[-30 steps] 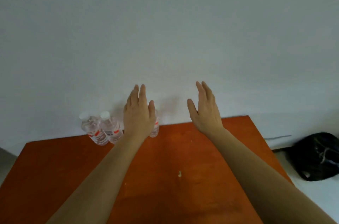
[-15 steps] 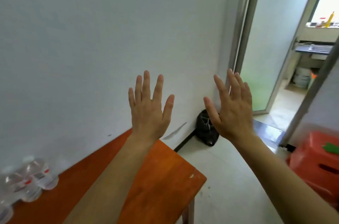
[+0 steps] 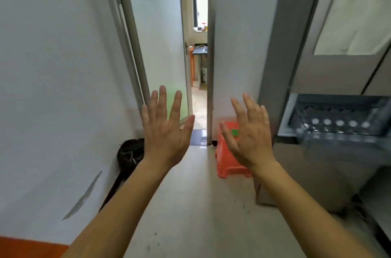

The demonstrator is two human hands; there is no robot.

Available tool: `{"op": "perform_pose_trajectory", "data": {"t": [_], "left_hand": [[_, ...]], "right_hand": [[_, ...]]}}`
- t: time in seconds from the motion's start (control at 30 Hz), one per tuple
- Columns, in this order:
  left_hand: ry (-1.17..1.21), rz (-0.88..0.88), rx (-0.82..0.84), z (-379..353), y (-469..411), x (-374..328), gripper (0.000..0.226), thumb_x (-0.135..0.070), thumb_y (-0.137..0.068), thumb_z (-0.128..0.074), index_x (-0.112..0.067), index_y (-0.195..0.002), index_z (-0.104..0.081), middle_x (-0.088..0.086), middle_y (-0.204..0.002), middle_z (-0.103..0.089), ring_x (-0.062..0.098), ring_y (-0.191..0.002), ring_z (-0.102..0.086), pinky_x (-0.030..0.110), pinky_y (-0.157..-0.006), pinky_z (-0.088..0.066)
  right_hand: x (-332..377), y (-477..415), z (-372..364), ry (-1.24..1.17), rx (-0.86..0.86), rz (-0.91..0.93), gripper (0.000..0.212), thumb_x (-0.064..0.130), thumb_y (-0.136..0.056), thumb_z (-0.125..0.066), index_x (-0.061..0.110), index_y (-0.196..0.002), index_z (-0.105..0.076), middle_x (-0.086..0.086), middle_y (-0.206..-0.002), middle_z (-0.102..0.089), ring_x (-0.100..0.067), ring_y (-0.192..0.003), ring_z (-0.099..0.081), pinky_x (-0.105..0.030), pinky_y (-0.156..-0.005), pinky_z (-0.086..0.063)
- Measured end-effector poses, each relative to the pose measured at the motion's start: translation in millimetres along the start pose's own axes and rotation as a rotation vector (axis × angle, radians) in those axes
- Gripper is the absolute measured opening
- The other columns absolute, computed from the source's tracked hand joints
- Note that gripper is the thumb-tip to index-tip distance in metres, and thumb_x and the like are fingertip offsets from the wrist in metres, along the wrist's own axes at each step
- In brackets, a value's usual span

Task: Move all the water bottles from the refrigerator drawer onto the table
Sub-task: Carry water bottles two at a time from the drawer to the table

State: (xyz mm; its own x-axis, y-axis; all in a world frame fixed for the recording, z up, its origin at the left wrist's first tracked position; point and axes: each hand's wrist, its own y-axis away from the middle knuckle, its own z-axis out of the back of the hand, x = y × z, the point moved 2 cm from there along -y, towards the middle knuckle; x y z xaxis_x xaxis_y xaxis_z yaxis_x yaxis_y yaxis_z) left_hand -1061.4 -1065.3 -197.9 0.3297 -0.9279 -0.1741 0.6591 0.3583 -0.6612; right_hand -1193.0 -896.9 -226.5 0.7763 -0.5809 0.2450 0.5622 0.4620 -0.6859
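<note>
My left hand and my right hand are raised in front of me, fingers spread, holding nothing. At the right, the refrigerator drawer stands pulled out, and several white bottle caps show in a row inside it. My right hand is well to the left of the drawer. Only a corner of the orange table shows at the bottom left; the bottles standing on it are out of view.
An orange plastic stool stands on the tiled floor behind my right hand. A black bag lies against the left wall. A half-open door leads to another room ahead. The refrigerator body fills the right side.
My view has swung right, from the table with its bottles to the doorway and the open refrigerator drawer. Both hands stayed raised and empty.
</note>
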Motion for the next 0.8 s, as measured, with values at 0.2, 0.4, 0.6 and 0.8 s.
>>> {"op": "perform_pose_trajectory", "data": {"t": [0.2,0.4,0.6,0.8], "left_hand": [[0.234,-0.193,0.077,-104.1,-62.2,-112.8,0.067,-0.053,-0.098,-0.029,-0.019,-0.155,-0.029,0.014,-0.165,-0.013,0.032,-0.152,-0.007,0.059,-0.119,-0.013],[0.300,-0.373,0.217,-185.3,-85.4,-240.0,0.068,-0.058,-0.099,-0.022,-0.022,-0.157,-0.021,0.011,-0.165,-0.007,0.029,-0.153,-0.004,0.055,-0.121,-0.010],[0.307,-0.472,0.340,-273.7,-97.2,-360.9,0.071,-0.062,-0.099,-0.015,-0.023,-0.158,-0.006,0.007,-0.166,0.001,0.025,-0.153,0.006,0.056,-0.121,-0.010],[0.189,-0.395,0.605,-366.3,-89.9,-443.6,0.074,-0.066,-0.096,-0.009,-0.026,-0.157,0.007,0.004,-0.165,0.015,0.023,-0.151,0.018,0.054,-0.122,-0.002]], "right_hand": [[-128.2,-0.2,39.5,0.222,-0.028,-0.164,0.068,0.054,-0.098,-0.040,0.018,-0.155,-0.031,-0.014,-0.163,-0.024,-0.030,-0.150,-0.022,-0.054,-0.122,-0.014],[-246.0,34.3,105.4,0.376,-0.094,-0.388,0.066,0.048,-0.095,-0.050,0.013,-0.150,-0.040,-0.016,-0.158,-0.032,-0.033,-0.145,-0.031,-0.055,-0.119,-0.022],[-379.6,70.5,146.0,0.441,-0.133,-0.572,0.064,0.050,-0.097,-0.045,0.015,-0.150,-0.038,-0.015,-0.157,-0.032,-0.033,-0.143,-0.032,-0.053,-0.117,-0.026],[-514.6,86.6,134.7,0.366,0.068,-0.672,0.068,0.053,-0.100,-0.039,0.015,-0.155,-0.028,-0.016,-0.162,-0.025,-0.032,-0.148,-0.025,-0.048,-0.121,-0.021]]}}
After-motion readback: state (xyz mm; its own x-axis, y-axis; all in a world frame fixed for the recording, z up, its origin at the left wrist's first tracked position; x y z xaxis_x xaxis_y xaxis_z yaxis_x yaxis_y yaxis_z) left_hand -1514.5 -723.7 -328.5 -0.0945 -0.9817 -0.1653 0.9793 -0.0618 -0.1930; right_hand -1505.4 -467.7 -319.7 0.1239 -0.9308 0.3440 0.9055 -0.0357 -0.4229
